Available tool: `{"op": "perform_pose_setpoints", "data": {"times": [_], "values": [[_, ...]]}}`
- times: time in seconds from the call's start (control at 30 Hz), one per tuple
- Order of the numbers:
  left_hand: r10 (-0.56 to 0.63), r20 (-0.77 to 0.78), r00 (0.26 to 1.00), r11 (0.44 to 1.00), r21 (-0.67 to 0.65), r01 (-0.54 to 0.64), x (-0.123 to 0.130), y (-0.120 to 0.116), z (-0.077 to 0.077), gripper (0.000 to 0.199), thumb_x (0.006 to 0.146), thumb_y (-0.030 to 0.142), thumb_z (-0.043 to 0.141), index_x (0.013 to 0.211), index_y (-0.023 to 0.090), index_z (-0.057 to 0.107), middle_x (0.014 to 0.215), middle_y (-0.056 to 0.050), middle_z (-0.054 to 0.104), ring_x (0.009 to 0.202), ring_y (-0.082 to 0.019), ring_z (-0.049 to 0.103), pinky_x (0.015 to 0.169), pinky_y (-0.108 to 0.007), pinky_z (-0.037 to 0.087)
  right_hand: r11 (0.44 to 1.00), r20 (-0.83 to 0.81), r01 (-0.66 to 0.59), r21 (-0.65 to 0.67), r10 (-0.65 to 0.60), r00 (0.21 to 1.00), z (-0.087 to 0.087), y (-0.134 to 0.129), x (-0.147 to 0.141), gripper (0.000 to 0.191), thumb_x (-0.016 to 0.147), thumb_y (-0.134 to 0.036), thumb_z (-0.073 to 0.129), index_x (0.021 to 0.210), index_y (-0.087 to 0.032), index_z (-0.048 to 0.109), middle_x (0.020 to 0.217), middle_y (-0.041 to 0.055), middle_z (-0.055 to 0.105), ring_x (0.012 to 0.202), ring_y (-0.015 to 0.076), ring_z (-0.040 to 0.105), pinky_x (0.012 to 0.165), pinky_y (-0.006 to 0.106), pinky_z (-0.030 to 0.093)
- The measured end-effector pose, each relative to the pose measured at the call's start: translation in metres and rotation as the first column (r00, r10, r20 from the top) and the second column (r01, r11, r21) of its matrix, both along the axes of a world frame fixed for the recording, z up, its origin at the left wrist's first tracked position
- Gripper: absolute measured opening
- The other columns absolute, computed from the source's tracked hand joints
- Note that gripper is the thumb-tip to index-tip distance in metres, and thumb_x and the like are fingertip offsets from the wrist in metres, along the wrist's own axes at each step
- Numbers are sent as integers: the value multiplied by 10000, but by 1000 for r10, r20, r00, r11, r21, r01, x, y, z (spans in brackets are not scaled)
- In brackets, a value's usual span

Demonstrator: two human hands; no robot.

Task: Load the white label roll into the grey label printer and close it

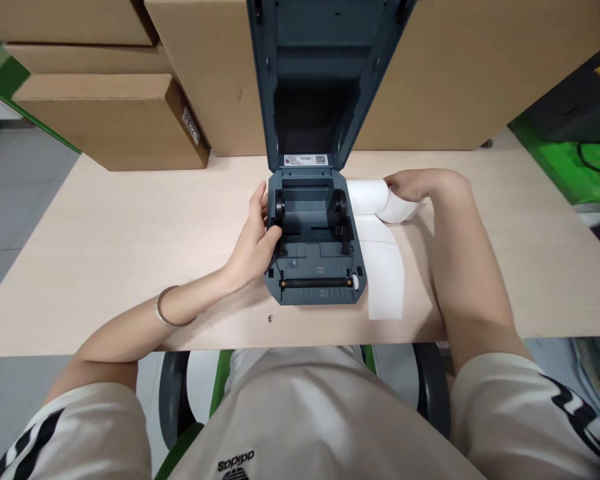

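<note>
A dark grey label printer (320, 252) stands on the table with its lid (325, 60) raised, its inner bay showing no roll. My left hand (255, 243) grips the printer's left side, thumb on the rim and fingers partly hidden behind the edge. To the right of the printer, my right hand (413, 183) is at the right end of a white paper roll (367, 195), its fingertips partly hidden by a curled piece of paper (399, 208). A loose strip of white labels (385, 273) runs from the roll toward the table's front edge.
Large cardboard boxes (445, 80) stand behind the printer, and a flatter carton (105, 123) is at the back left. A small dark bit (271, 319) lies on the table (130, 233) near its front edge. Chair armrests are below.
</note>
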State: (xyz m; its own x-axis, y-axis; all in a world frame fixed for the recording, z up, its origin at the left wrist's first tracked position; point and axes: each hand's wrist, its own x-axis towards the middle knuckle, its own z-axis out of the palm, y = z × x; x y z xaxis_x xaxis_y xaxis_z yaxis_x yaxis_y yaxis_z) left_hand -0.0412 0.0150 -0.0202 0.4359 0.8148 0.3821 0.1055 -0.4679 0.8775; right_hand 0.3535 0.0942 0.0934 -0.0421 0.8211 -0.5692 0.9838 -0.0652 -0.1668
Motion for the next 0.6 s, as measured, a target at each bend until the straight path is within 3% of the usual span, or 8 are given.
{"op": "perform_pose_setpoints", "data": {"times": [0.13, 0.2, 0.27, 0.37, 0.5, 0.6], "values": [[-10, 5, 1000, 1000, -1, 10, -1, 0, 0, 1001, 1058, 234, 589, 1870, 495, 64, 2030, -9, 279, 1862, -323, 375, 1548, -657, 325, 991, -16, 103, -87, -105, 994, 10, -4, 10, 564, 853, -178, 854, 1404, -260, 764, 1389, 99, 844, 1180, 333, 799, 864, 366, 635], [-11, 9, 1000, 1000, 0, 11, -1, 0, 0, 1000, 1065, 245, 595, 1873, 501, 64, 2030, -1, 279, 1860, -324, 377, 1551, -654, 321, 980, -21, 178, -90, -181, 983, 15, -5, 20, 751, 903, -167, 811, 1627, -274, 643, 1591, 109, 764, 1310, 315, 755, 913, 344, 626], [-8, 12, 1000, 1000, 1, 8, 0, 0, -1, 1005, 1067, 250, 596, 1879, 499, 58, 2033, -2, 271, 1861, -329, 377, 1551, -656, 324, 963, -19, 242, -116, -246, 969, 16, -6, 29, 822, 942, -174, 782, 1724, -258, 544, 1719, 143, 673, 1375, 298, 728, 900, 328, 631], [1, 16, 1000, 1000, -3, -1, 0, 0, -2, 1012, 1062, 240, 594, 1881, 496, 56, 2033, -9, 268, 1864, -332, 374, 1550, -660, 330, 937, -4, 299, -183, -305, 952, 13, -6, 36, 660, 944, -206, 774, 1588, -231, 637, 1706, 179, 670, 1322, 289, 772, 842, 310, 661], [0, 27, 1000, 1000, -12, 0, 1, 0, -2, 1007, 1058, 246, 600, 1875, 506, 73, 2014, -15, 308, 1849, -335, 401, 1545, -680, 336, 939, 51, 294, -177, -289, 956, 11, -4, 32, 504, 871, -252, 828, 1364, -251, 726, 1383, 158, 820, 1128, 329, 832, 839, 373, 683], [10, 27, 1000, 1000, -24, -9, 1, -1, -1, 990, 1064, 284, 615, 1872, 496, 84, 2010, -25, 320, 1852, -338, 396, 1542, -672, 345, 979, 80, 195, -55, -191, 978, 16, -3, 21, 525, 851, -251, 835, 1366, -252, 731, 1413, 168, 800, 1296, 384, 766, 936, 410, 640]]}}
